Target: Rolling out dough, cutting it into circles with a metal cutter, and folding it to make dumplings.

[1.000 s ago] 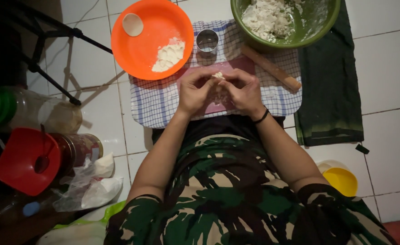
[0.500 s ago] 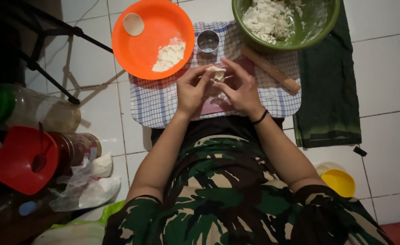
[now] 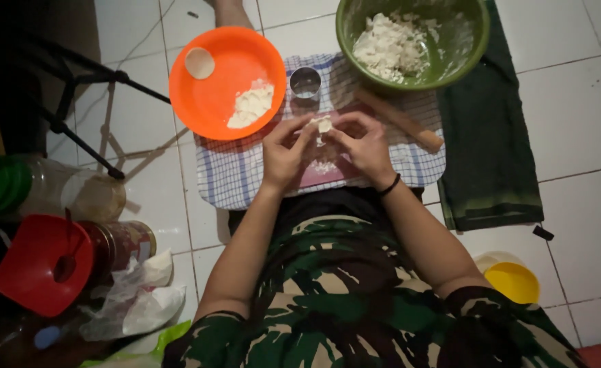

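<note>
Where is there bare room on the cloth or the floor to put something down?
Free: the checked cloth below the orange plate, beside the left hand; white floor tiles right of the dark green towel. Crowded: the cloth's top edge, with metal ring, green bowl, rolling pin; both hands pinch dough.

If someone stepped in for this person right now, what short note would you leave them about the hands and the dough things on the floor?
Left hand and right hand: both pinch one small pale piece of dough between the fingertips, above the pink board on the blue-checked cloth.
Nearby: round orange plastic plate with a white flour heap and one flat dough disc; small round metal cutter; wooden rolling pin; green bowl of crumbly white dough.
Done: one disc lies on the plate.
Left: the piece in hand is unfinished; much dough sits in the bowl.
</note>
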